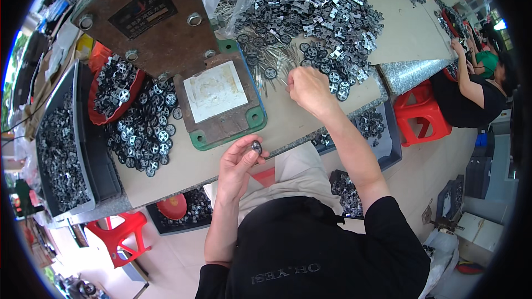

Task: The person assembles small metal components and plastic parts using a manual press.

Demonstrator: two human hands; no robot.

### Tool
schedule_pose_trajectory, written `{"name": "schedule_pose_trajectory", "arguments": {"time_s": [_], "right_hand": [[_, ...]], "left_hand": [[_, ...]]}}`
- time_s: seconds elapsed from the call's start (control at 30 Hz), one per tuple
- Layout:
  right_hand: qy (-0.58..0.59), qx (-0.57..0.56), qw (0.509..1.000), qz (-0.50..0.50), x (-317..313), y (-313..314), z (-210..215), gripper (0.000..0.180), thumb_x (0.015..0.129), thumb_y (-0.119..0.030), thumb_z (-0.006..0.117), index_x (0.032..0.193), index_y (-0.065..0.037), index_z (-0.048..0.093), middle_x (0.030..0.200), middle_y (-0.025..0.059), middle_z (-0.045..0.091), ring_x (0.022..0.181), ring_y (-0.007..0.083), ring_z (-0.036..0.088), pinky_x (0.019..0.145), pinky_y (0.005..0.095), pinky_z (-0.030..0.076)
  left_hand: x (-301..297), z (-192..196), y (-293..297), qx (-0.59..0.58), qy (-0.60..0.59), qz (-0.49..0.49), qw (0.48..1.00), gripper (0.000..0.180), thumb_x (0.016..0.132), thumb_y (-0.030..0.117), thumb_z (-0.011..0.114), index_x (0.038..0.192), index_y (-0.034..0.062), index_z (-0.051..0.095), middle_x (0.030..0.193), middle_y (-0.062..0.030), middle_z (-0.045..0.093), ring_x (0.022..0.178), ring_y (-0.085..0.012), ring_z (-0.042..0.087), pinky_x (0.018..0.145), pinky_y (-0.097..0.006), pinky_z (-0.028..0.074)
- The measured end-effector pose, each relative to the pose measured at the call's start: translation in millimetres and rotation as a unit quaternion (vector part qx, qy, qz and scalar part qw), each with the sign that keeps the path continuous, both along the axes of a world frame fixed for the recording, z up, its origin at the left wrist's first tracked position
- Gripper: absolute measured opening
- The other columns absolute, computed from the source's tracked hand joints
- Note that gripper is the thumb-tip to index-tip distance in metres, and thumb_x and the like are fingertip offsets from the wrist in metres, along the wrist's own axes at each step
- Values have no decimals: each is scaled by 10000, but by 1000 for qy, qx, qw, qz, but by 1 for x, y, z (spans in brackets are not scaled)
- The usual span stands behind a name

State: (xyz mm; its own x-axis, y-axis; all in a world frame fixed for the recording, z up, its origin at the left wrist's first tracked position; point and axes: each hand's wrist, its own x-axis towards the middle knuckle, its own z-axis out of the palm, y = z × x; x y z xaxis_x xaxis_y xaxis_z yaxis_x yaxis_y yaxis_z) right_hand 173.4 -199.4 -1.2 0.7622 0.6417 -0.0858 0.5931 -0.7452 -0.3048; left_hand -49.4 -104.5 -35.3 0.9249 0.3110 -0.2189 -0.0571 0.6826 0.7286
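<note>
Near the press's front edge, my left hand (239, 160) pinches a small dark wheel (256, 147) between thumb and fingers. Further right, my right hand (309, 89) is closed at the edge of a heap of thin metal pins (271, 86), and a thin shiny pin (286, 83) shows at its fingertips. Black toy wheels with silver spokes (312, 52) lie among the pins and beside that hand. Between my hands and the press column is a green-edged press base (230, 124) bearing a pale square pad (215, 91).
Behind the pins rises a big pile of black and silver parts (316, 11). More wheels (147, 133) lie left of the press, by a red bowl (113, 91) and a dark bin (61, 155). A red stool (420, 113) and another person (471, 86) are at right.
</note>
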Motion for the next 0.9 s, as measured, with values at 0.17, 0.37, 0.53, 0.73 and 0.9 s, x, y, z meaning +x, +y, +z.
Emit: {"name": "schedule_pose_trajectory", "arguments": {"time_s": [0.17, 0.37, 0.53, 0.73, 0.9], "right_hand": [[-6, 7, 1000, 1, -8, 7, 6, 87, 701, -99, 612, 677, -21, 640, 694, 171, 629, 707, 330, 626, 652, 411, 485], [-43, 55, 997, 25, -21, -5, 16, 124, 753, -76, 581, 841, 10, 597, 705, 178, 617, 687, 313, 618, 653, 390, 479], [199, 260, 945, 9, -67, -29, 37, 159, 829, -49, 553, 971, 20, 534, 733, 100, 608, 683, 153, 609, 633, 286, 476], [444, 514, 734, 13, -105, -42, 7, 140, 868, -74, 565, 969, 19, 535, 871, 54, 619, 779, 93, 584, 669, 231, 480], [441, 530, 724, 2, -111, -43, 1, 95, 860, -33, 560, 944, 5, 539, 868, 65, 622, 815, 109, 606, 679, 222, 489]], "left_hand": [[-2, -1, 0, 1, -2, -1, 1000, 322, 861, 52, 555, 1174, 3, 495, 1105, -115, 565, 876, -190, 602, 732, -275, 496], [-2, 6, 1, -66, -32, 5, 997, 335, 865, 69, 555, 1186, 5, 481, 1156, -146, 547, 951, -220, 596, 786, -289, 504], [1, -4, -6, -116, -60, 4, 991, 401, 868, 85, 560, 1245, 7, 446, 1159, -145, 542, 984, -230, 584, 833, -301, 493], [6, 5, -20, -140, -72, -25, 987, 388, 868, 93, 562, 1231, -4, 467, 1115, -134, 576, 977, -220, 586, 845, -297, 485], [7, 6, -24, -137, -69, -17, 988, 381, 866, 85, 563, 1225, -9, 475, 1096, -126, 586, 963, -211, 590, 837, -296, 487]]}}
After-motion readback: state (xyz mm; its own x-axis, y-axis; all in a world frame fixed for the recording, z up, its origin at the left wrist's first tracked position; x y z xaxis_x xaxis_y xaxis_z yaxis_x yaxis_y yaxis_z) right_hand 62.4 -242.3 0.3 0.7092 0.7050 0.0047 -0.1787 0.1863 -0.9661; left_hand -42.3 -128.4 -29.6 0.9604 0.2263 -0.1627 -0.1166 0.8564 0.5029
